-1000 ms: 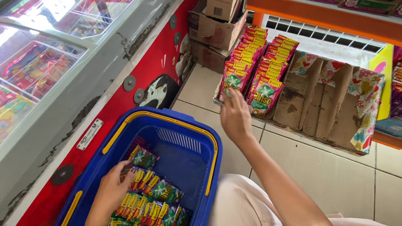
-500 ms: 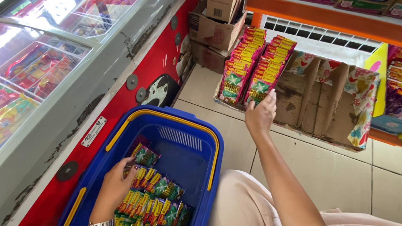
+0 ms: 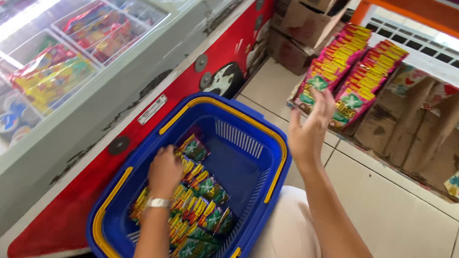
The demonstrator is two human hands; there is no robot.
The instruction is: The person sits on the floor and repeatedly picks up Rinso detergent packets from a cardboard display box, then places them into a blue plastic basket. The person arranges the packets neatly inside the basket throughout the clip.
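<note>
My left hand [image 3: 165,171] reaches down into a blue shopping basket [image 3: 275,164] with yellow trim and rests on a pile of small red, yellow and green snack packets [image 3: 202,208]. I cannot tell whether its fingers grip any. My right hand [image 3: 309,130] hovers above the basket's right rim, palm up and fingers apart, holding nothing. Just beyond it, two rows of the same kind of packets [image 3: 346,72] stand upright on a low shelf.
A glass-topped chest freezer [image 3: 84,54] with a red side runs along the left. Cardboard boxes [image 3: 306,26] sit at the back. An open cardboard carton [image 3: 423,126] with printed flaps lies on the low shelf at right. White floor tiles [image 3: 396,210] lie beneath.
My right hand has pulled back from the shelved packets toward the basket. The view has shifted closer to the basket. My left hand stays on the packets inside.
</note>
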